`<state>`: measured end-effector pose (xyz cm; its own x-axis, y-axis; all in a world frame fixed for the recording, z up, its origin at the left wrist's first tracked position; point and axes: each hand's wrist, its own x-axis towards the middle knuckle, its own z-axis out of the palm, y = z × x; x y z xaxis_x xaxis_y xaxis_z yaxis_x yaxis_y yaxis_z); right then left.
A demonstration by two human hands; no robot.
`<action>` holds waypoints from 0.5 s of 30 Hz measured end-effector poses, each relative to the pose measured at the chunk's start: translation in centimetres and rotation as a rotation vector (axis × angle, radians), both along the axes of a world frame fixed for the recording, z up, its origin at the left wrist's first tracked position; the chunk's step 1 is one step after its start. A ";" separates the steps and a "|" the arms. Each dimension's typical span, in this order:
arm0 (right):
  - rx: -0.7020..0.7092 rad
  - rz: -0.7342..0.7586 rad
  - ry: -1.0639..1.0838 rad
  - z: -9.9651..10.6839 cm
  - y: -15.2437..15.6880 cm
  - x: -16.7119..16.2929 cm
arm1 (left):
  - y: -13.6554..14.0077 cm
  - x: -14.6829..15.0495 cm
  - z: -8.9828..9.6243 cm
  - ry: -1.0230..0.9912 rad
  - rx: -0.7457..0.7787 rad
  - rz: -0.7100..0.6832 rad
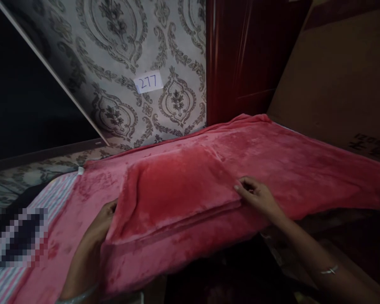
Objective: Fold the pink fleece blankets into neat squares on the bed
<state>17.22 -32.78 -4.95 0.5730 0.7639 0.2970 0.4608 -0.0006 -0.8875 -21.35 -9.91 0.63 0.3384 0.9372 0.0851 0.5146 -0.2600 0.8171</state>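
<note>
Your right hand (255,193) pinches the plush, four-sided red cloth (177,190) along its right edge. Your left hand (105,216) meets its left edge — grip unclear.

Left hand (101,218): fingertips lost to me behind edge of folded red cloth (177,190); bangle (79,297) below that grip cut off by bottom edge. Right hand (258,195): inner fingers sunk in shadow beside cloth's corner. Left of left grip, pixelated patch (22,238), contents unrecognisable. Right of right grip, lettering (367,143) too dim to read. Below, between grips, blackness swallows detail.
</note>
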 end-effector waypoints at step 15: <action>-0.169 -0.239 0.399 -1.7 -1.6 -1.6 | -5.0 -2.5 -2.6 -0.259 -0.248 0.059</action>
<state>15.65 -34.39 -6.63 0.7816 0.6160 -0.0985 0.0542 -0.2243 -0.9730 -23.84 -14.88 -1.93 0.2801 0.9573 -0.0713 0.2903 -0.0137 0.9568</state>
